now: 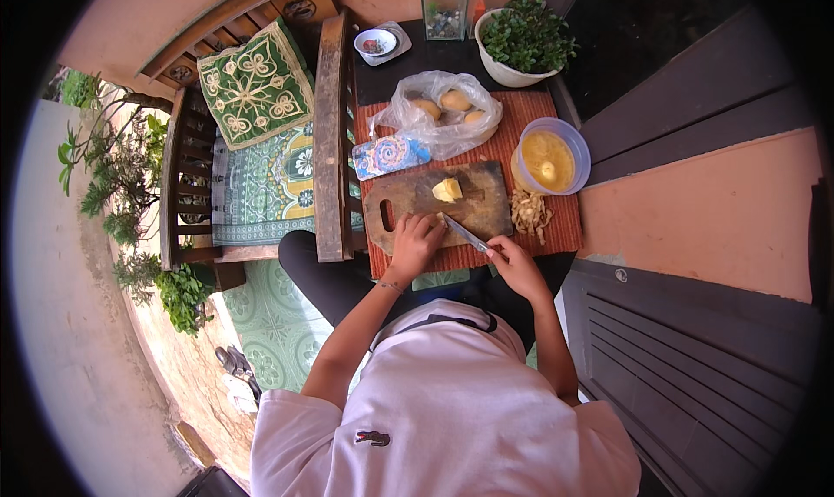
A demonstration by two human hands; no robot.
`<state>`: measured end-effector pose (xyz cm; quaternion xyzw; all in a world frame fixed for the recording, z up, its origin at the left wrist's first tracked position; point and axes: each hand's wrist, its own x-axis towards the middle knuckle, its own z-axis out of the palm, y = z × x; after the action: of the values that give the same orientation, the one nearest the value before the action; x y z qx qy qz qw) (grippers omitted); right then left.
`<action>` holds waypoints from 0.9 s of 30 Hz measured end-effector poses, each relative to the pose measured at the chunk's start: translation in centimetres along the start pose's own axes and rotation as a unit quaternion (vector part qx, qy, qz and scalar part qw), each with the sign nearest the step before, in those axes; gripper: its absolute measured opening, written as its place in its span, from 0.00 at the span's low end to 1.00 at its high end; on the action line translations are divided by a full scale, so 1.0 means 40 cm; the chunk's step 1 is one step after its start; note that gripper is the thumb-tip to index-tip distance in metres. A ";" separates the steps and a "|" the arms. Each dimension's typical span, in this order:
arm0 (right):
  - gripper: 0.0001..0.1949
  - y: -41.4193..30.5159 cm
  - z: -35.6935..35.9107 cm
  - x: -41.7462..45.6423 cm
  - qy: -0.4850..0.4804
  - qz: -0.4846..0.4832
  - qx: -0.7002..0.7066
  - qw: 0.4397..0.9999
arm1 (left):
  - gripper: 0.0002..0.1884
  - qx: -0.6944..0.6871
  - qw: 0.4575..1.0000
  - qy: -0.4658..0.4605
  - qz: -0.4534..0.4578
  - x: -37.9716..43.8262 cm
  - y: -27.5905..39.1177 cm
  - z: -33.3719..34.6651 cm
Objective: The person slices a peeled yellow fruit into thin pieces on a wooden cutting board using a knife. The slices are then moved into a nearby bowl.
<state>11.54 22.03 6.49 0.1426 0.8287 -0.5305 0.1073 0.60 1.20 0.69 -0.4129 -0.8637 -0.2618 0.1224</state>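
My right hand (513,260) is closed around the handle of a kitchen knife (466,233). The blade points up and left over a wooden cutting board (482,204). My left hand (417,239) rests near the board's lower edge, its fingertips on a small pale piece (442,219) beside the knife tip. A peeled yellow chunk, perhaps potato (447,190), sits farther up the board. Right of the board lies a heap of peelings (531,213). Above the heap stands a plastic tub (580,171) of yellowish liquid with a pale piece in it.
A clear plastic bag (482,132) holds several potatoes (455,100) beyond the board, beside a patterned phone case (391,156). Farther back stand a small bowl (376,41), a glass tank (445,15) and a potted plant (515,73). A wooden bench (331,138) borders the left side.
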 end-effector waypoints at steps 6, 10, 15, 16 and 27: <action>0.11 -0.028 0.023 -0.010 -0.010 0.007 -0.068 0.998 | 0.12 -0.038 0.999 0.016 -0.011 0.003 0.000 0.001; 0.11 -0.048 0.045 -0.011 0.001 -0.007 -0.163 0.987 | 0.11 -0.045 0.998 0.027 -0.026 0.006 0.006 0.004; 0.10 -0.062 0.068 -0.008 0.004 -0.023 -0.283 0.959 | 0.12 -0.042 0.998 0.041 -0.033 0.004 0.013 0.007; 0.10 -0.062 0.071 -0.009 0.007 -0.030 -0.294 0.955 | 0.12 -0.042 0.998 0.040 -0.032 0.004 0.014 0.007; 0.13 -0.058 0.106 0.004 0.045 -0.053 -0.378 0.923 | 0.15 -0.028 0.999 0.021 0.005 0.007 0.012 0.007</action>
<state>10.68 17.28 6.67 0.0712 0.9780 -0.1754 0.0878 0.82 1.80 0.74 -0.4147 -0.8511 -0.2943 0.1304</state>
